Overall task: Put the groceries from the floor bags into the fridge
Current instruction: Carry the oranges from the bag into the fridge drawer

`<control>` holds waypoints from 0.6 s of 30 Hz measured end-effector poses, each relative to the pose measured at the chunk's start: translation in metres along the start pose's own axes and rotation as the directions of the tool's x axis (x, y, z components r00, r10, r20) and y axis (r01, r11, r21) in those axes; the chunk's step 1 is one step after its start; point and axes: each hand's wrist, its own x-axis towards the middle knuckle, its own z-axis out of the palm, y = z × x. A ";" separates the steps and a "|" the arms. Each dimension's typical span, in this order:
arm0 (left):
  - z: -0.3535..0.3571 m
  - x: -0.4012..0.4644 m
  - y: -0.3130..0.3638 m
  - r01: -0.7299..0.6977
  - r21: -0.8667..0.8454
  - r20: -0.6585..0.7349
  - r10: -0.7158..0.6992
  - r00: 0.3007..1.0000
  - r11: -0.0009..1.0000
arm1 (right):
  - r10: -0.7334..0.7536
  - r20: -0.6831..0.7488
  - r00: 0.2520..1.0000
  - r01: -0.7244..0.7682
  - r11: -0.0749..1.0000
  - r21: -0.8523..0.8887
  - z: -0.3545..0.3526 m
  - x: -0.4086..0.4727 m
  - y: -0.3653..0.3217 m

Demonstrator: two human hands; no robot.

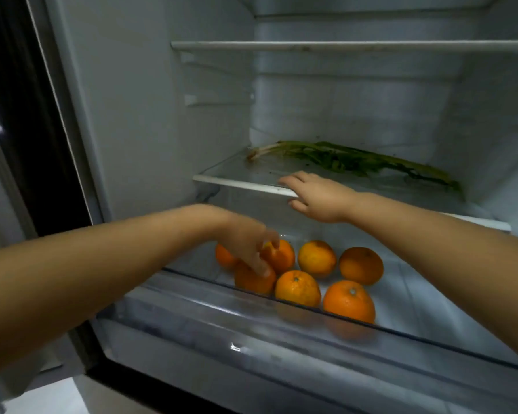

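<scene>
Seven round glossy orange citrus fruits (298,288) in clear plastic fridge drawer (251,324); left hand (251,245), blurred, fingers down on two; right hand (314,195) flat, spread on white-edged glass shelf (237,182).

We read the fridge (150,115) liner as smooth white plastic, satin rather than shiny. The lower shelf (240,182) looks like clear glass with a white plastic front trim, speckled with small dark bits; the upper shelf (341,46) has the same white trim, slightly scuffed. The drawer (281,333) is clear glossy plastic, catching highlights on its front wall. The oranges (349,300) have dimpled, lightly glossy peel. The greens (356,161) look limp and matt. The door edge (57,115) at left is dark with a pale trim strip, material unclear.
</scene>
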 end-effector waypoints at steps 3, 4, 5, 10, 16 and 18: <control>-0.028 -0.034 0.006 -0.086 -0.207 -0.307 0.018 0.951 0.975 | 0.027 0.106 0.994 -0.031 0.999 0.037 -0.007 0.000 -0.003; -0.030 -0.048 0.008 -0.116 -0.251 -0.378 0.013 0.926 0.961 | 0.041 0.163 0.986 -0.043 0.999 0.006 -0.013 0.000 -0.005; -0.030 -0.060 0.007 -0.135 -0.269 -0.405 0.015 0.914 0.954 | 0.056 0.213 0.975 -0.043 0.997 -0.067 -0.021 0.000 -0.006; -0.006 -0.090 0.020 -0.119 -0.152 -0.400 0.049 0.915 0.981 | 0.169 0.222 0.960 -0.125 0.972 -0.199 -0.077 -0.024 -0.026; 0.012 -0.112 0.022 -0.169 -0.125 -0.544 0.075 0.836 0.978 | 0.295 0.230 0.927 -0.280 0.955 -0.097 -0.117 -0.093 -0.079; 0.018 -0.124 0.022 -0.236 -0.212 -0.569 0.076 0.818 0.948 | 0.356 0.248 0.901 -0.371 0.928 0.016 -0.120 -0.120 -0.100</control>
